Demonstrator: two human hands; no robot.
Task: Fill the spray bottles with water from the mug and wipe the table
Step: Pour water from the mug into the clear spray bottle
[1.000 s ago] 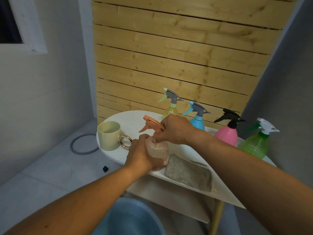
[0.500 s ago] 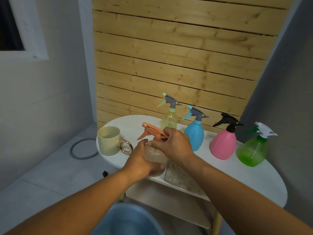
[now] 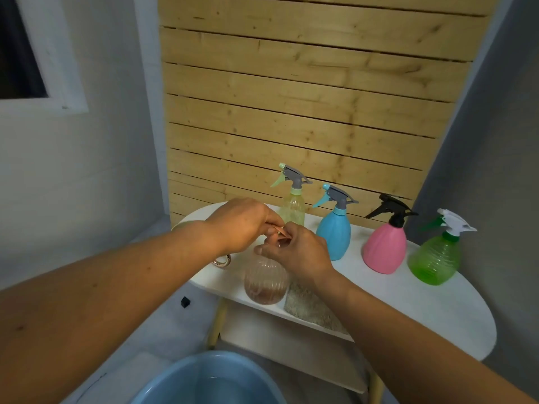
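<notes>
A clear ribbed peach spray bottle (image 3: 264, 282) stands at the near edge of the white oval table (image 3: 423, 304). Both hands are on its orange spray head, which they almost hide. My left hand (image 3: 240, 224) grips the head from above and the left. My right hand (image 3: 294, 250) pinches it at the bottle's neck. Behind stand a yellow bottle (image 3: 292, 209), a blue bottle (image 3: 334, 236), a pink bottle (image 3: 385, 249) and a green bottle (image 3: 434, 259). The mug is behind my left arm; only its gold handle (image 3: 222, 260) shows. A grey cloth (image 3: 312, 309) lies right of the peach bottle.
A blue basin (image 3: 210, 380) holding water sits on the floor below the table's near edge. A lower shelf (image 3: 291, 345) runs under the tabletop. A wooden slat wall (image 3: 306, 97) rises behind the table, with grey walls on both sides.
My left hand left the peach bottle's body and rose onto its spray head beside my right hand. The bottle's body is now uncovered. The view dropped and my left arm now covers the mug.
</notes>
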